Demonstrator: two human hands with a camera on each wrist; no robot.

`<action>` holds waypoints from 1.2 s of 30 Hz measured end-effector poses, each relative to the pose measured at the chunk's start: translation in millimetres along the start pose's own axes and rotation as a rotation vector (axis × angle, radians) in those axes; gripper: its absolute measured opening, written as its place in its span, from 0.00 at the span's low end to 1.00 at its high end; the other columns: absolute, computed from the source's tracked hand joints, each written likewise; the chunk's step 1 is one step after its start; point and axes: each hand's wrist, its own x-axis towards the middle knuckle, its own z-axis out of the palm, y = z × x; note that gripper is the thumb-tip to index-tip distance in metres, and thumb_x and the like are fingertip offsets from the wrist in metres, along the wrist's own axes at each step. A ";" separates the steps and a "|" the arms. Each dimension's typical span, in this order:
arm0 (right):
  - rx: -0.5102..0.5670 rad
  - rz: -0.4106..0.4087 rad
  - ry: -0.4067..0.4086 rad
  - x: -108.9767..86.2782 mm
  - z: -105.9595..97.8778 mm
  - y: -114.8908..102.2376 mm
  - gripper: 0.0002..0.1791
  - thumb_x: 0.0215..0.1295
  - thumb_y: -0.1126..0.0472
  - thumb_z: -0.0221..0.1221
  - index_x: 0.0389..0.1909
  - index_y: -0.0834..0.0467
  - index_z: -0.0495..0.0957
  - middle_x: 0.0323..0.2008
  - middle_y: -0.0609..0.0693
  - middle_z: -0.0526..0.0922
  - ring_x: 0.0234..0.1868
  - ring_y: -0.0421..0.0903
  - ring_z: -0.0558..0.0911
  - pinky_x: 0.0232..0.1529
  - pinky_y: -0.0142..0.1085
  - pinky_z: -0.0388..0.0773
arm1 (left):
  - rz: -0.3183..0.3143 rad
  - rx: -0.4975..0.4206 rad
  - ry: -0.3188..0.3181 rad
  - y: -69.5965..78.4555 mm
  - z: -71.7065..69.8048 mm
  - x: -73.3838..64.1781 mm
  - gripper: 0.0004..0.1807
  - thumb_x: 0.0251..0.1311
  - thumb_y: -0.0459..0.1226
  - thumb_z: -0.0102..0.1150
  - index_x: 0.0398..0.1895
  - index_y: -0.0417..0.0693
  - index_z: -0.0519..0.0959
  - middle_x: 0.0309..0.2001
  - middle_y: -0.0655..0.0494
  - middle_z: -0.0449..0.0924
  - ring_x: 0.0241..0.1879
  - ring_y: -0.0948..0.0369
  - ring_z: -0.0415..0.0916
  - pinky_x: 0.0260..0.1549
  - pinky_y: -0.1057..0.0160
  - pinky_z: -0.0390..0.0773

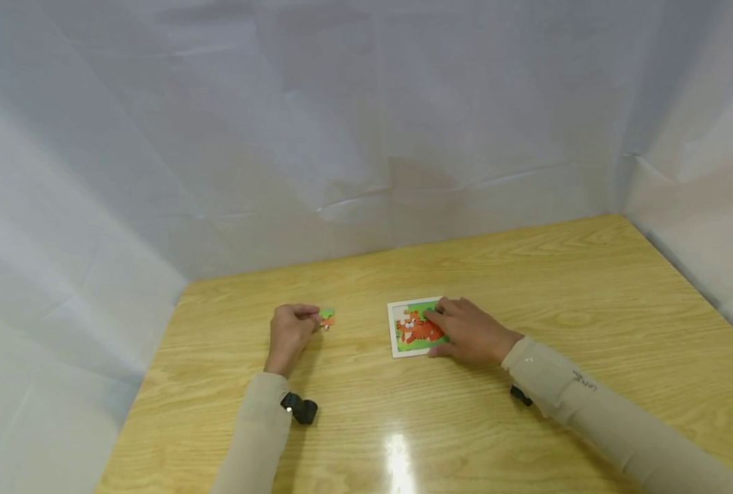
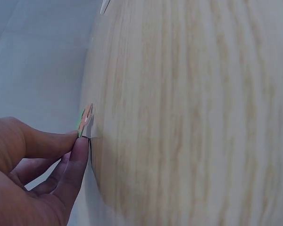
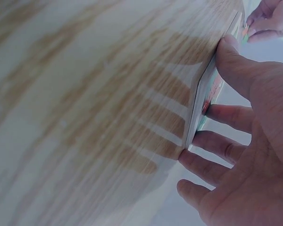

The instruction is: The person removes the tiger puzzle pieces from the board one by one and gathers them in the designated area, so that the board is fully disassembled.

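Observation:
Thumb and fingertips of my left hand (image 1: 291,335) pinch a small jigsaw piece (image 1: 327,318), green and orange, close over the table to the left of the puzzle. The left wrist view shows this piece (image 2: 86,117) edge-on beyond the fingertips. A square jigsaw puzzle (image 1: 412,331) with a white frame and an orange tiger on green lies on the table. There is a pale gap at the picture's upper left. My right hand (image 1: 474,333) holds the puzzle at its right side, thumb at the near edge, other fingers spread over the picture and far corner, hiding part of it.
The wooden table (image 1: 354,398) extends around both hands. Pale sheeting (image 1: 341,137) hangs behind its back edge and along both sides. A small black wrist camera (image 1: 300,408) sits on the left sleeve.

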 end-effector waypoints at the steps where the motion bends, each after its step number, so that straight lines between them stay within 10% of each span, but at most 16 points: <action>1: 0.001 0.001 0.000 -0.2 -0.3 -0.1 0.41 0.67 0.42 0.63 0.71 0.67 0.68 0.54 0.58 0.73 0.51 0.51 0.72 0.59 0.48 0.70 | 0.001 0.001 0.000 0.2 0.0 -0.1 0.10 0.63 0.25 0.62 0.47 0.32 0.85 0.42 0.39 0.84 0.35 0.56 0.80 0.30 0.66 0.79; 22: 0.017 0.012 -0.008 0.8 -1.0 -1.8 0.41 0.67 0.42 0.63 0.71 0.66 0.68 0.55 0.58 0.73 0.53 0.52 0.73 0.61 0.49 0.70 | 0.081 0.122 0.009 4.5 -1.1 -1.3 0.12 0.62 0.28 0.64 0.48 0.33 0.85 0.40 0.42 0.86 0.40 0.51 0.83 0.35 0.62 0.80; 36: 0.018 0.031 -0.015 0.2 0.7 -2.3 0.41 0.67 0.42 0.63 0.71 0.66 0.68 0.56 0.58 0.73 0.54 0.52 0.73 0.61 0.48 0.70 | 0.259 0.199 -0.136 43.4 44.9 -19.4 0.12 0.63 0.30 0.67 0.48 0.35 0.85 0.40 0.47 0.86 0.40 0.53 0.84 0.37 0.58 0.84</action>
